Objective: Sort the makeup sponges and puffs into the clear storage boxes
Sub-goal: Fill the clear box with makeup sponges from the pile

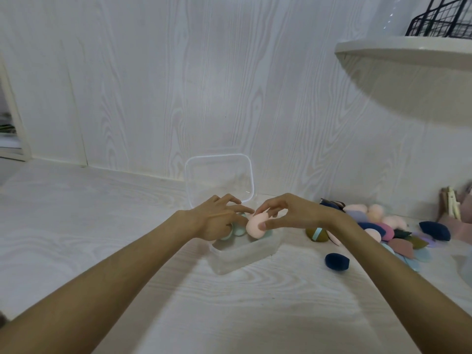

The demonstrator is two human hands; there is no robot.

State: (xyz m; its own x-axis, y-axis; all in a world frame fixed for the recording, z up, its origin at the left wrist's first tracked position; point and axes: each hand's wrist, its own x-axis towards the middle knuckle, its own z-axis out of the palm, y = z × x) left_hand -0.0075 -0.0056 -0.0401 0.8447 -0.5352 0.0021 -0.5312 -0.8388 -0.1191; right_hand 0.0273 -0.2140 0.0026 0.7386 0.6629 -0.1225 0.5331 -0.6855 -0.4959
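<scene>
Your right hand point(293, 213) pinches the pink sponge point(256, 225) beside your left hand point(217, 218), fingers spread; squeezed, it may spring from the clear box point(245, 254).

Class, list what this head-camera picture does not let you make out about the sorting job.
- Contents of the clear plastic storage box: the left hand, right hand and pale pink egg-shaped sponge cover them.
- Count of the heap of coloured puffs: overlapping, partly behind the right forearm.
- Black wire basket: cut off by the edge.

a pale woodgrain wall point(158, 80) rises behind the matching table point(76, 208); a white shelf point(408, 51) juts from the wall's upper right.
</scene>
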